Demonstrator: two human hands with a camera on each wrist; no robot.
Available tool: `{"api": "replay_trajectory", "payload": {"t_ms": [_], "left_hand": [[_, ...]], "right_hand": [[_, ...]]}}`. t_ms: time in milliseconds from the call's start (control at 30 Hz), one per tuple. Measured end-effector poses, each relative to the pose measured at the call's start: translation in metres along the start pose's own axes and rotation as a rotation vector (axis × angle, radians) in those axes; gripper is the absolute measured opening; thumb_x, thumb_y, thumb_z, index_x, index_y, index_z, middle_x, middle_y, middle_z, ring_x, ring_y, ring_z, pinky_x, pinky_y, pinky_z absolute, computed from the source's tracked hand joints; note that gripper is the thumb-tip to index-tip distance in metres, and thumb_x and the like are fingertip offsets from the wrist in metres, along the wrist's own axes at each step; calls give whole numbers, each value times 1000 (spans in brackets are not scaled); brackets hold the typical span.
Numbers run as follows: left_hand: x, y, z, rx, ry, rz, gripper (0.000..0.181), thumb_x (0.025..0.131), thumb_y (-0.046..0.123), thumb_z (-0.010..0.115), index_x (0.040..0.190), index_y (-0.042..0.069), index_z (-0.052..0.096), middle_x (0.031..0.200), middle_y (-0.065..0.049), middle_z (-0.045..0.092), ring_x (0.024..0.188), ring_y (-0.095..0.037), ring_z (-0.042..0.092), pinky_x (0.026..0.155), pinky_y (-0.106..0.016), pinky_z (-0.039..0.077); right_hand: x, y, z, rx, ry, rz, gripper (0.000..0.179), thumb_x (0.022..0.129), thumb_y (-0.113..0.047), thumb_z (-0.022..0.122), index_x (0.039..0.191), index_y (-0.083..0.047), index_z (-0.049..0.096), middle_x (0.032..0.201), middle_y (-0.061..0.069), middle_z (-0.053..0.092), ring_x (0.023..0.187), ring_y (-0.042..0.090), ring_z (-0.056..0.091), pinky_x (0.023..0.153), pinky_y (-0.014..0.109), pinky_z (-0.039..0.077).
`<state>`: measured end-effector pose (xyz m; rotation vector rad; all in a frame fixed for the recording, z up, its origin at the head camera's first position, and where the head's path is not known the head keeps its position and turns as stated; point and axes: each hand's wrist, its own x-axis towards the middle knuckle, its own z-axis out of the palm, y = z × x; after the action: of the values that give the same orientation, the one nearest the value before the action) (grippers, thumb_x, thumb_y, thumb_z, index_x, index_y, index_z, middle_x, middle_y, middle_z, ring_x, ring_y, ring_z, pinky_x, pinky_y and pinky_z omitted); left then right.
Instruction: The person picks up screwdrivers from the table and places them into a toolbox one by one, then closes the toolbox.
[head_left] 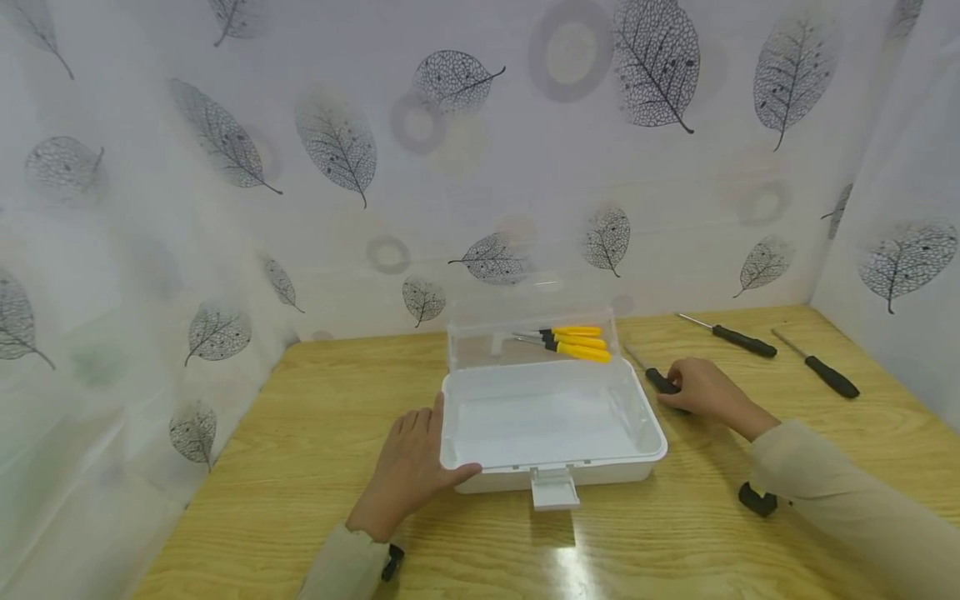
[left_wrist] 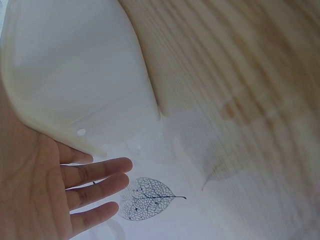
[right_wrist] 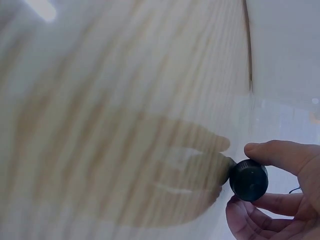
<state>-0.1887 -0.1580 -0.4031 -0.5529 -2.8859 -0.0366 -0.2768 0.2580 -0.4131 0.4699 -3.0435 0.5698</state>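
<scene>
A white toolbox (head_left: 615, 473) lies open, its clear lid (head_left: 472, 354) folded back and its front latch (head_left: 555, 490) hanging down. My left hand (head_left: 411, 467) rests against the box's left front corner, thumb along the front rim. In the left wrist view, the fingers of the left hand (left_wrist: 50, 185) reach straight out beside the box wall (left_wrist: 80, 60). To the right of the box, my right hand (head_left: 705, 390) holds a screwdriver (head_left: 658, 381) by its black handle. The right wrist view shows the handle's round end (right_wrist: 249, 182) between thumb and fingers.
Yellow-handled screwdrivers (head_left: 583, 353) lie together at the lid. Two more black-handled screwdrivers (head_left: 742, 340) (head_left: 828, 377) lie on the wooden table (head_left: 322, 417) at the back right. Leaf-patterned sheeting (head_left: 337, 275) stands behind and at both sides.
</scene>
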Motion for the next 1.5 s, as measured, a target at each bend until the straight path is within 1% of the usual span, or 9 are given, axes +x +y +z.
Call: {"api": "replay_trajectory", "payload": {"t_ms": [200, 400, 600, 733, 900, 1000, 1233, 1400, 1500], "left_hand": [[-1, -1, 0, -3, 7, 10, 109, 75, 77, 49, 141, -7, 31, 117, -19, 60, 110, -32, 56, 97, -43, 45], [-2, -1, 0, -5, 8, 12, 109, 75, 78, 47, 142, -7, 31, 117, -19, 59, 110, -32, 56, 98, -44, 45], [-2, 0, 0, -8, -2, 3, 108, 75, 75, 51, 142, -7, 31, 119, -19, 59, 112, -32, 56, 99, -44, 44], [-1, 0, 0, -8, -7, -5, 108, 74, 74, 52, 143, -7, 30, 120, -19, 58, 113, -33, 55, 101, -44, 43], [-1, 0, 0, 9, -1, 2, 108, 74, 74, 52, 142, -7, 31, 119, -19, 59, 112, -31, 56, 99, -43, 44], [-1, 0, 0, 14, 5, 7, 108, 74, 75, 52, 142, -8, 31, 118, -19, 59, 111, -31, 56, 99, -42, 45], [-1, 0, -1, 8, 2, 2, 108, 74, 74, 52, 142, -7, 31, 118, -19, 59, 112, -31, 56, 99, -42, 44], [-1, 1, 0, -1, 5, 1, 108, 74, 74, 53, 142, -7, 30, 118, -19, 59, 112, -32, 56, 100, -44, 44], [-1, 1, 0, -3, 9, 4, 108, 75, 75, 52, 142, -7, 31, 118, -19, 59, 112, -32, 56, 100, -44, 44]], "right_hand": [[-2, -3, -3, 1, -31, 31, 36, 78, -20, 72, 92, 12, 64, 89, 27, 66, 73, 25, 61, 71, 47, 54], [-2, -1, -4, -16, -44, 39, 32, 78, -18, 73, 89, 11, 64, 88, 26, 66, 73, 26, 61, 72, 49, 53], [-3, 0, -5, -13, -42, 38, 29, 77, -17, 73, 86, 9, 65, 83, 22, 67, 67, 20, 57, 68, 45, 52], [-3, 1, -5, -4, -41, 38, 24, 77, -16, 72, 82, 6, 66, 77, 15, 66, 62, 16, 51, 62, 38, 50], [-4, 1, -7, 9, -40, 41, 20, 77, -15, 72, 78, 4, 66, 72, 10, 64, 61, 14, 49, 58, 31, 45], [-5, 2, -8, 12, -35, 42, 19, 77, -15, 72, 77, 3, 66, 73, 10, 65, 61, 15, 49, 58, 32, 46], [-5, 7, -8, 24, -12, 31, 18, 76, -14, 74, 75, 3, 67, 76, 14, 67, 64, 16, 54, 62, 38, 50], [-5, 11, -7, 26, -13, 29, 18, 75, -14, 74, 77, 3, 68, 75, 12, 68, 64, 15, 55, 62, 37, 51], [-5, 12, -7, 25, -26, 30, 18, 74, -14, 75, 76, 3, 68, 73, 10, 67, 63, 15, 52, 60, 36, 49]]}}
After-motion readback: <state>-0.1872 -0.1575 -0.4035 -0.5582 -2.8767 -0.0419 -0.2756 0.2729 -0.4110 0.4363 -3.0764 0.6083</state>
